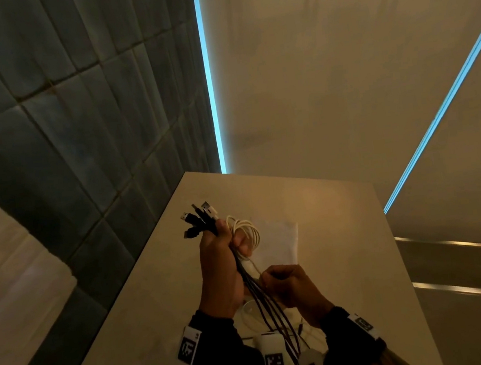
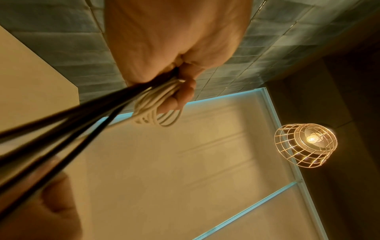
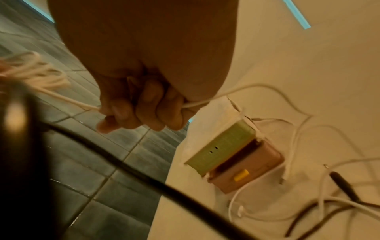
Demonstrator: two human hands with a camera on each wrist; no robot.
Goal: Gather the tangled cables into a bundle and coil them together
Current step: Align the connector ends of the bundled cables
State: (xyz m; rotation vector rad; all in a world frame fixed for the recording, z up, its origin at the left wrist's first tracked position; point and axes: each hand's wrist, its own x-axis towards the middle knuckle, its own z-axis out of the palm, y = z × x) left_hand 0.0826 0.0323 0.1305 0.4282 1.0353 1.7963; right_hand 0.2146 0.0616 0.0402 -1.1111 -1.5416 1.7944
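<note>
A bunch of thin black cables (image 1: 246, 275) and a small coil of white cord (image 1: 246, 230) are clamped in the curled fingers of the left hand (image 1: 219, 263), plug ends fanned above the knuckles. The white cord's trailing strand (image 3: 236, 92) is pinched through the closed right hand (image 3: 141, 107). The cables are judged light, limp and springy; hold is best taken just below the left fingers.

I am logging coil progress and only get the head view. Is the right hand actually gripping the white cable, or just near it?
Observer: The right hand grips it; the white cable runs through the curled fingers.
Operator: Does the left hand hold the white loops too?
Observer: Yes, the left hand clamps the white coil beside the black cables.
Operator: Anything left on the table?
Observer: Loose white and black cables lie by a green-topped box.
</note>
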